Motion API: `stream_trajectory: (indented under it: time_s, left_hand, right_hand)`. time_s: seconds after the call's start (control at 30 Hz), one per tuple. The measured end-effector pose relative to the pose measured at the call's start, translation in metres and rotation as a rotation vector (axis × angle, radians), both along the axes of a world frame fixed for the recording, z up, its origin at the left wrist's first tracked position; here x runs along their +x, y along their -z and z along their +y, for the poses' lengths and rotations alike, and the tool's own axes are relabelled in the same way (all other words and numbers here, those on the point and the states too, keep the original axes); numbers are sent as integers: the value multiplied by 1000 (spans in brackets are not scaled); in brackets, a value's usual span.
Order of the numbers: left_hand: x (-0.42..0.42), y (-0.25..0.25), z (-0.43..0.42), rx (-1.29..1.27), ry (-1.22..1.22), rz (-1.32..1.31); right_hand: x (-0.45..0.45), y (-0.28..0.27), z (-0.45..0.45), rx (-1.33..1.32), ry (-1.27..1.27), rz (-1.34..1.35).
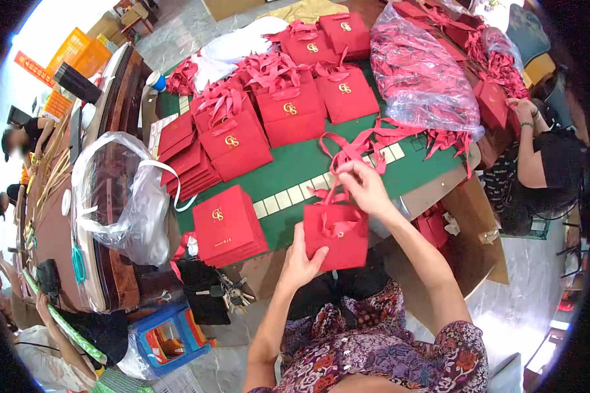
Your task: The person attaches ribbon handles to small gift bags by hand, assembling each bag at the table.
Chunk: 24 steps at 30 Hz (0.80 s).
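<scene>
A small red paper bag (336, 243) is held over the near edge of the green table. My left hand (300, 257) grips its left side, thumb across the front. Above it, my right hand (362, 186) pinches a red ribbon (333, 190) that rises from the bag's top. More loose red ribbons (347, 149) lie on the table just beyond my right hand. To the left of the bag is a stack of flat red bags (227, 223) with gold lettering.
Finished-looking red bags (288, 108) with ribbon handles stand at the back. A plastic-wrapped bundle (423, 72) lies right of them. Clear plastic bag (121, 196) and blue stool (174, 344) are at left. A co-worker (537, 154) sits at right; other people are at left.
</scene>
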<state>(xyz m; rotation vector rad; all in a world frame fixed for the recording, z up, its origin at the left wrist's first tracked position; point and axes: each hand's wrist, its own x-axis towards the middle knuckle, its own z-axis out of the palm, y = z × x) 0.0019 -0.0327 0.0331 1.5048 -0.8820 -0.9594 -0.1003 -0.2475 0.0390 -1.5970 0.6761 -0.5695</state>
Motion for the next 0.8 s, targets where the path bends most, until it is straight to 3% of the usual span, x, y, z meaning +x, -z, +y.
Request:
stream_trajectory:
  time_s: [0.07,0.3,0.43,0.5,0.6,0.8]
  left_hand:
    - [1,-10,6,138,92,-63]
    - [7,-31,12,129,110,-141]
    - [24,-43,-3,-35,-19,376]
    - [40,-59,-28,-68,-87,223]
    - [69,-69,-88,-193,-106,117]
    - [97,-81,-247,-529,-81,-194]
  right_hand:
    - [10,7,-23,-184,132,-68]
    - [9,-3,-35,-126,18,47]
    - [-19,-4,-20,-248,178,85]
    - [-34,-2,-12,-230,204,140]
    - [-50,9,-2,-720,293,223]
    - [-65,27,-1,-798,205,268]
